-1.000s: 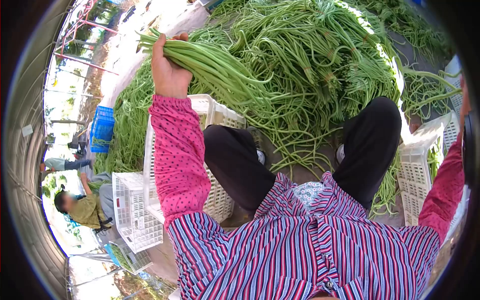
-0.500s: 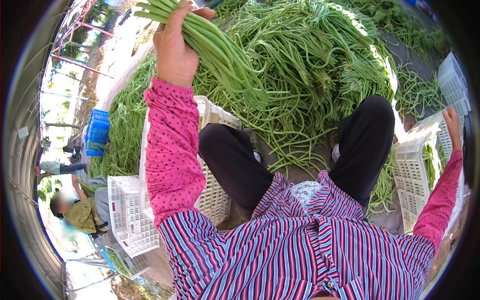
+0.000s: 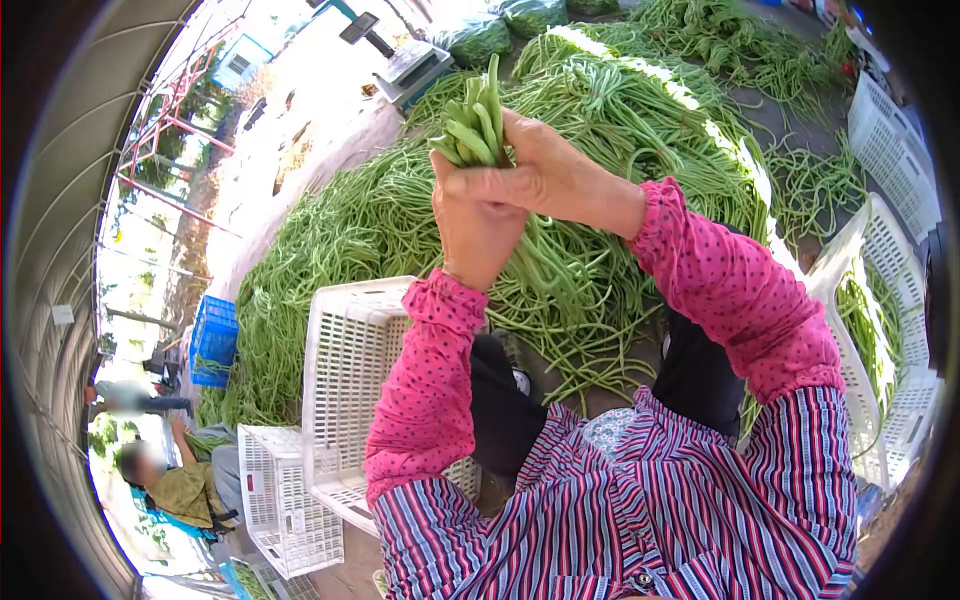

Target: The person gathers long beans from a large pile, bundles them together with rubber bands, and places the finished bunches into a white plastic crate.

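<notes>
My left hand (image 3: 478,232) is closed around a bundle of green long beans (image 3: 470,128), held up above the pile. The cut ends stick up out of the grip, and the long tails hang down behind my wrists. My right hand (image 3: 565,178) is closed on the same bundle from the right, its fingers lying across my left hand. Whether a band sits under the fingers is hidden. Beneath and beyond both hands spreads a large heap of long beans (image 3: 350,235), some of it in tied bunches.
A white crate (image 3: 335,290) stands by my left knee, another white crate (image 3: 290,505) beside it. On my right, a white crate (image 3: 830,285) holds beans. A blue crate (image 3: 213,340), a scale (image 3: 412,75) and green bags (image 3: 475,42) border the heap. Another person (image 3: 190,485) sits at left.
My left hand has brought the bundle lower and to the right, turning its ends upward. My right hand has come from the right crate and closed on the bundle. My view has shifted.
</notes>
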`<state>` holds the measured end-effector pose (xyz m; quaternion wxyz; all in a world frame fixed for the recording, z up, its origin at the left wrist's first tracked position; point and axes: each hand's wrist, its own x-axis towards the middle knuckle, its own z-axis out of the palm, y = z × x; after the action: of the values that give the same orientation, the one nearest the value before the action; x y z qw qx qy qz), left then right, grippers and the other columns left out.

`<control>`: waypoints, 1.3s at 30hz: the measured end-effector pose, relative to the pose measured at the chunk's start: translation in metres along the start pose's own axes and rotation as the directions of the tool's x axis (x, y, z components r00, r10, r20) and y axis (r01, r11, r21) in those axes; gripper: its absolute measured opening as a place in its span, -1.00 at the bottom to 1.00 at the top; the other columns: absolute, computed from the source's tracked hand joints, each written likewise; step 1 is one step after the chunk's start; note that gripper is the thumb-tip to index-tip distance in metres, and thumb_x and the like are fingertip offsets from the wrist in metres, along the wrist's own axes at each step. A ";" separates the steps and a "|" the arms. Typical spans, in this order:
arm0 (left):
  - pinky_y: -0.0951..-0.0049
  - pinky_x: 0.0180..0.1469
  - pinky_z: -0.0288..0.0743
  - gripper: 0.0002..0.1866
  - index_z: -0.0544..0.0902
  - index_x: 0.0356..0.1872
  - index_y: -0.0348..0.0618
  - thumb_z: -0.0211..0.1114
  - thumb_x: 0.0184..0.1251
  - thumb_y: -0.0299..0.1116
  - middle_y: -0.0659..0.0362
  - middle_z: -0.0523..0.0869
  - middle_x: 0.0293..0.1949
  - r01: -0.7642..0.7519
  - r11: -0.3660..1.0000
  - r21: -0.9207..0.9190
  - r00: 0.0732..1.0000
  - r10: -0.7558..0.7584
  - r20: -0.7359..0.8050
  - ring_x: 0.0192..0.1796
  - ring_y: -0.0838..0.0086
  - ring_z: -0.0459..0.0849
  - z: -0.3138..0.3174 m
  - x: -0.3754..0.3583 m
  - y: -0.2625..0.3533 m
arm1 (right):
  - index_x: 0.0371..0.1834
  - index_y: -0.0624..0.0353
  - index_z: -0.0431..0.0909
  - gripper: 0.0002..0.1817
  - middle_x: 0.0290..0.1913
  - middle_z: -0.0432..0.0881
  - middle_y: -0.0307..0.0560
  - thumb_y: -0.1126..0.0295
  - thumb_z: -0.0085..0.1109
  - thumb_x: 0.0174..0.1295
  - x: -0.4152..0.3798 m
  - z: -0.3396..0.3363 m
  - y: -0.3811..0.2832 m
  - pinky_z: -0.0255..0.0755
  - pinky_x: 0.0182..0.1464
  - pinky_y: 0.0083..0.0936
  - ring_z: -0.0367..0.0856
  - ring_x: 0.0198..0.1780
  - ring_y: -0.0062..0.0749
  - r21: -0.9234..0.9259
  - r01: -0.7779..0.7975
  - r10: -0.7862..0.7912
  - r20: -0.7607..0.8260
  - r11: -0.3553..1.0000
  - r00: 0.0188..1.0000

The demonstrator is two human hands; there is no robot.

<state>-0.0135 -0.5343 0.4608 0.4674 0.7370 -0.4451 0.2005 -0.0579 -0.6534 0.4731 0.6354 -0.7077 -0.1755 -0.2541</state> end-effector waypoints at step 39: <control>0.45 -0.33 0.57 -0.73 0.57 -0.23 -0.36 0.36 0.00 -0.53 0.14 0.64 -0.47 0.738 0.403 -0.542 0.660 -0.263 0.704 -0.45 0.45 0.65 0.016 -0.056 0.025 | -0.28 0.25 0.47 -0.83 -0.47 0.54 -0.21 0.37 0.08 0.18 0.019 -0.082 -0.039 0.46 -0.16 -0.32 0.51 -0.44 -0.45 0.837 -0.207 0.204 0.117 0.506 0.972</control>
<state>-0.0655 -0.5256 0.4260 0.6450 0.5701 -0.3353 -0.3828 -0.0763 -0.7305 0.5207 0.9229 -0.3285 -0.1921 -0.0593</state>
